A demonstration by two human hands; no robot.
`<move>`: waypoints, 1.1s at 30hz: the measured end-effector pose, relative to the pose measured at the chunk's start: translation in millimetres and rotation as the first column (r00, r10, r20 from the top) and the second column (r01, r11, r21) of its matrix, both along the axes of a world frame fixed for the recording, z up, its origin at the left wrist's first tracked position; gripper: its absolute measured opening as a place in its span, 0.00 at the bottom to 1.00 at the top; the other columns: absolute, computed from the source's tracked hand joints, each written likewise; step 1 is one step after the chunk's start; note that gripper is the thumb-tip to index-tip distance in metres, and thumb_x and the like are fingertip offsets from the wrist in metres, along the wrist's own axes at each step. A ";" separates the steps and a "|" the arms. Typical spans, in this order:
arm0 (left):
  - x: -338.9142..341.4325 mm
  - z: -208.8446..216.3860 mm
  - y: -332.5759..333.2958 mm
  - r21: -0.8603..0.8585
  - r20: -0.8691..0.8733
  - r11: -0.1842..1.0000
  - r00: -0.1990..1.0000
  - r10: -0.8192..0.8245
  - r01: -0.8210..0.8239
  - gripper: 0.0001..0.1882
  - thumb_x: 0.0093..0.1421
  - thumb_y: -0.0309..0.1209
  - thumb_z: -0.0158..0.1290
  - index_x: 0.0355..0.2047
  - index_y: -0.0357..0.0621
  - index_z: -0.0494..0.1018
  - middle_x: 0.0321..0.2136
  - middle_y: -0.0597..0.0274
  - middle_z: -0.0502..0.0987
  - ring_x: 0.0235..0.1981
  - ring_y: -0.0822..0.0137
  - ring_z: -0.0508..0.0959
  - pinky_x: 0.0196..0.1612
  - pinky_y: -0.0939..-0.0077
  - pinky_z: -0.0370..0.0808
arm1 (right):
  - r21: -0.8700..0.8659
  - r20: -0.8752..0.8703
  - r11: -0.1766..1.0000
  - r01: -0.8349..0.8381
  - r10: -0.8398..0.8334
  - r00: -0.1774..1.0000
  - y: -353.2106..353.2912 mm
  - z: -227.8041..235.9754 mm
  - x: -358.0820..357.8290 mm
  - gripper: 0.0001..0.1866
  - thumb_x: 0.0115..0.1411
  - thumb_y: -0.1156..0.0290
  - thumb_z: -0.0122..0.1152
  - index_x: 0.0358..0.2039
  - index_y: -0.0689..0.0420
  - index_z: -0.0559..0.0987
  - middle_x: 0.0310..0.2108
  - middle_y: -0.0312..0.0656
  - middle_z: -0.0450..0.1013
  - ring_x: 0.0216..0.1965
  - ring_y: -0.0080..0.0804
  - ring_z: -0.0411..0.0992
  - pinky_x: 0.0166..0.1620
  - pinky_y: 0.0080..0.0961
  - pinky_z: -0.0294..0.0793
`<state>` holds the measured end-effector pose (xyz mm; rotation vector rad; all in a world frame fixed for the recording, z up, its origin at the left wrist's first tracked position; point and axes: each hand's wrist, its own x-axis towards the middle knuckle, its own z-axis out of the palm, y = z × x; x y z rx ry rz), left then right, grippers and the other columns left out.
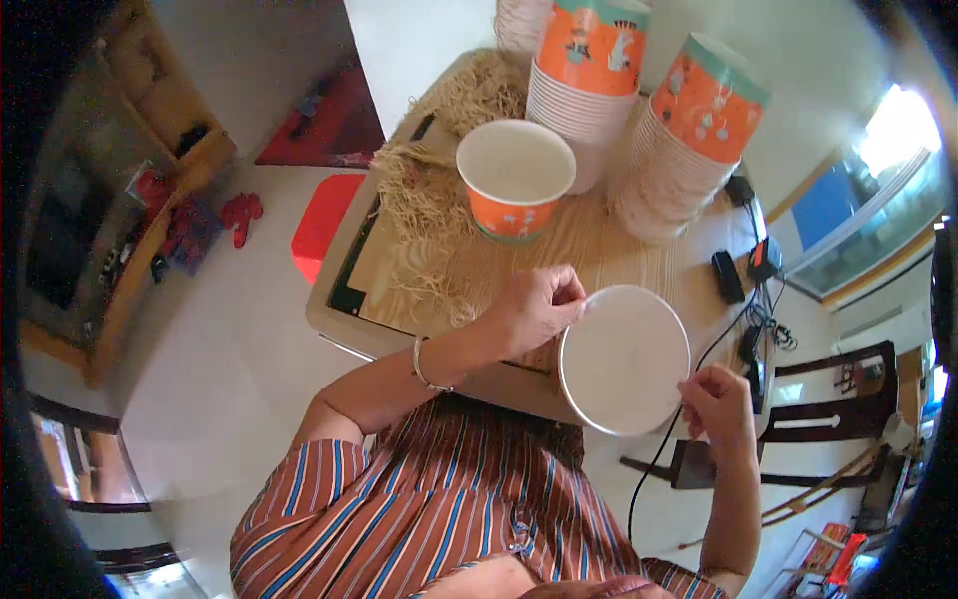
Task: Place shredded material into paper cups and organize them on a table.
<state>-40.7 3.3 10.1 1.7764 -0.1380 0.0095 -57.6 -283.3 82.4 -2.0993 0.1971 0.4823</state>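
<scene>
A round white paper lid with a raised rim point(625, 361) is held up over the table's near edge, its flat face toward me. My left hand point(544, 304) pinches its upper left rim, fingers closed. My right hand point(718, 402) grips the lower right rim between thumb and fingers. Beyond the left hand, an orange paper tub with a white inside point(517, 165) stands upright on the wooden table point(599, 255). Tan crinkled strands point(424, 205) lie in a loose heap left of this tub.
Behind stand a tall stack of orange and white paper tubs point(584, 95) and a second, leaning stack point(689, 135). Black adapters point(728, 277) and cables lie along the table's right edge. A dark wooden chair point(828, 419) is at right, a red stool point(321, 228) at left.
</scene>
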 end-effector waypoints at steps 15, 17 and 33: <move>9.2 47.4 0.3 -0.203 -0.055 0.971 0.988 -0.142 0.129 0.08 0.57 0.28 0.56 0.26 0.36 0.72 0.19 0.64 0.75 0.19 0.75 0.75 0.22 0.79 0.73 | 0.315 -0.021 0.949 -0.028 0.036 0.999 -10.4 32.0 5.1 0.05 0.53 0.77 0.62 0.26 0.63 0.74 0.20 0.42 0.73 0.18 0.28 0.72 0.21 0.25 0.73; 23.1 60.7 -2.4 -0.072 0.149 0.994 0.986 -0.068 0.080 0.07 0.56 0.26 0.54 0.25 0.35 0.72 0.18 0.62 0.76 0.19 0.75 0.75 0.23 0.77 0.73 | 0.235 0.104 0.968 -0.083 0.060 0.993 -10.1 47.0 17.4 0.05 0.52 0.79 0.62 0.26 0.62 0.73 0.19 0.40 0.72 0.16 0.27 0.71 0.19 0.24 0.72; 212.6 268.3 -35.0 -0.101 0.991 0.933 0.044 0.123 -0.345 0.07 0.54 0.30 0.54 0.29 0.38 0.72 0.27 0.53 0.76 0.30 0.53 0.77 0.34 0.63 0.74 | -0.032 0.988 0.997 -0.069 0.042 0.147 -36.8 200.9 274.0 0.12 0.54 0.69 0.61 0.37 0.59 0.75 0.29 0.38 0.75 0.32 0.25 0.73 0.37 0.22 0.73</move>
